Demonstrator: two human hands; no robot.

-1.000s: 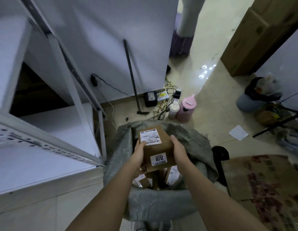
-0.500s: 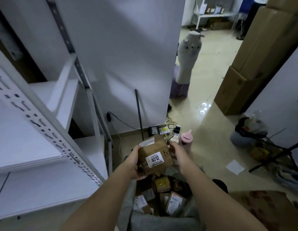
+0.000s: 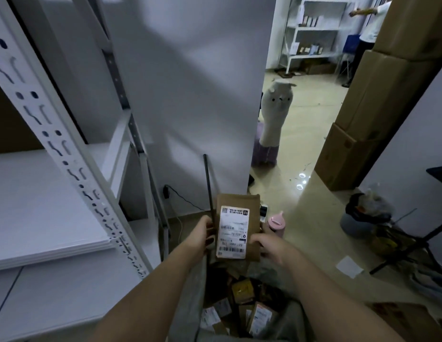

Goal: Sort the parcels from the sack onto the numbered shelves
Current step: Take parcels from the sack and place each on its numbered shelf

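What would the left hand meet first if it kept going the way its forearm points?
Beyond the parcel the left hand grips, probably the dark rod leaning on the white wall; depth is unclear.

Dim room: white wall [image 3: 190, 95], glossy beige floor [image 3: 301, 208], stacked cardboard boxes [image 3: 378, 99] right.

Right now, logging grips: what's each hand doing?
Left hand: grips the parcel by its left edge.
Right hand: grips the parcel's right edge.
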